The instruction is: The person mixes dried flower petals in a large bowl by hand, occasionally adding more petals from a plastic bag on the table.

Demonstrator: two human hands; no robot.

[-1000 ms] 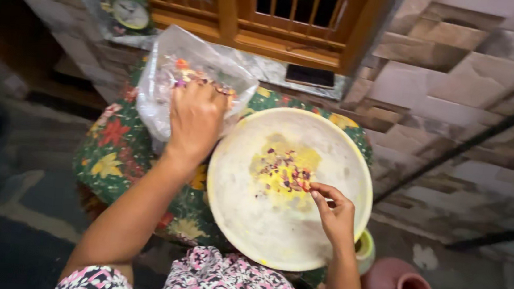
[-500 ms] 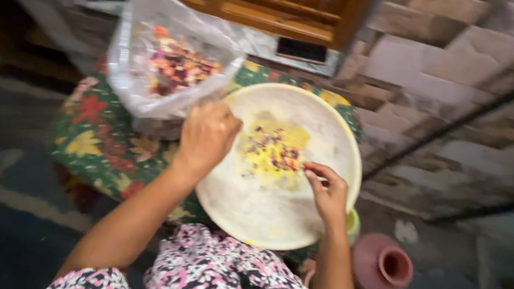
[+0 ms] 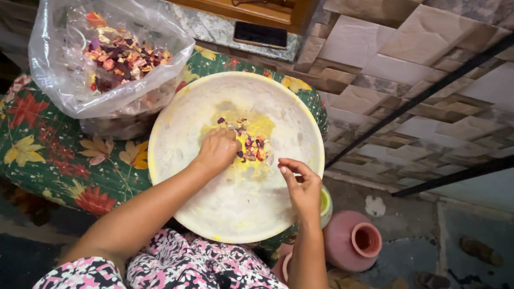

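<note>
A large round cream basin (image 3: 170,149) rests on a stool covered in green floral cloth (image 3: 46,151). Yellow powder and dried petals (image 3: 251,144) lie in its middle. My left hand (image 3: 218,149) is down in the basin with fingers curled over the petals at the pile's left edge. My right hand (image 3: 300,182) hovers at the pile's right side, fingers bent and pinched loosely; whether it holds petals I cannot tell. A clear plastic bag (image 3: 58,77) of mixed dried petals stands open at the upper left, beside the basin.
A dark phone (image 3: 260,34) lies on the stone sill below a wooden window. A pink clay pot (image 3: 351,241) stands on the floor at the right, a small green cup (image 3: 325,205) beside the basin's rim. Sandals lie on the floor at lower right.
My left hand left the plastic bag and came down into the basin onto the petal pile. The view shifted right and down. My right hand stayed at the pile's right edge.
</note>
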